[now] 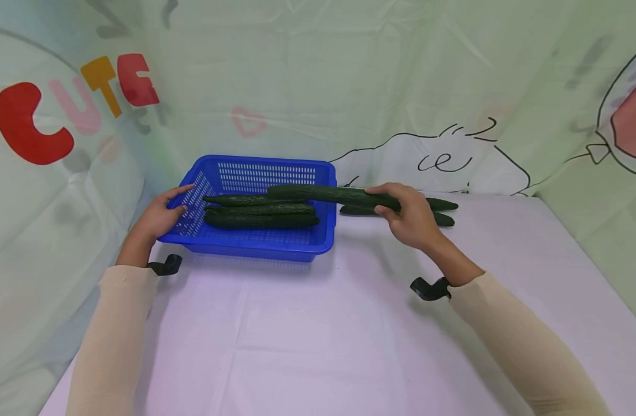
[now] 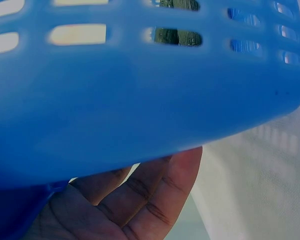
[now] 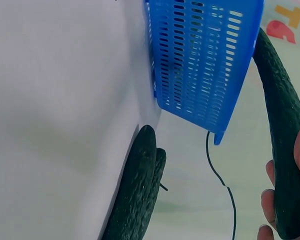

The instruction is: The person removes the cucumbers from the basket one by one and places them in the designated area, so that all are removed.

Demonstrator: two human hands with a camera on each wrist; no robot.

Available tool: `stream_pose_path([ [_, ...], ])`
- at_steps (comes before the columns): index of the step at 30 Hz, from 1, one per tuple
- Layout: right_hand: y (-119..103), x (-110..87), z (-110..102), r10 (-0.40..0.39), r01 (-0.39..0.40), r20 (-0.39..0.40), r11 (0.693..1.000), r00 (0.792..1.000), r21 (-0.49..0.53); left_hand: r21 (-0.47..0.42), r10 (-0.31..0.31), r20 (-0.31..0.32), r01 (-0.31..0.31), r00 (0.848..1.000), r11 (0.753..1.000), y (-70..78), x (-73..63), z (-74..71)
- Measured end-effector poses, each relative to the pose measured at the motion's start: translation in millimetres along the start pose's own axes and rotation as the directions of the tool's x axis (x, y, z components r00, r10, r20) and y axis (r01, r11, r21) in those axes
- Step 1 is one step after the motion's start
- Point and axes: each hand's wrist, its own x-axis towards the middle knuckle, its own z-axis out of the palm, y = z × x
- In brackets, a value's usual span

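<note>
My right hand [image 1: 412, 215] grips one end of a long green cucumber [image 1: 323, 193]; its far end reaches over the right rim of a blue plastic basket [image 1: 255, 249]. In the right wrist view the fingers [image 3: 268, 204] curl round this cucumber [image 3: 282, 110]. Several cucumbers [image 1: 260, 221] lie side by side inside the basket. At the basket's left end my left hand [image 1: 159, 216] holds the rim, thumb on the inner side. The left wrist view shows its fingers [image 2: 160, 195] against the outside of the slotted wall [image 2: 105, 100].
Two more cucumbers [image 1: 445, 219] lie on the table right of the basket, partly behind my right hand; the right wrist view shows this pair [image 3: 135, 190] close together. A white cloth [image 1: 318, 346] covers the table. Printed curtains [image 1: 318, 75] stand behind and at both sides.
</note>
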Motion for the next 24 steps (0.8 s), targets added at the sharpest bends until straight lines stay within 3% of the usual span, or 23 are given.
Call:
stream_pose_path([
  [13, 10.5, -19.7, -23.0, 0.056, -0.056, 0.017, 0.998, 0.998, -0.003, -0.002, 0.005, -0.005, -0.005, 1.000, 1.000, 1.1, -0.6, 0.6],
  [24, 16.5, -23.2, -42.2, 0.105, -0.105, 0.016, 0.994, 0.994, -0.018, 0.001, -0.015, 0.001, 0.015, 1.000, 1.000, 0.9, 1.0, 0.8],
])
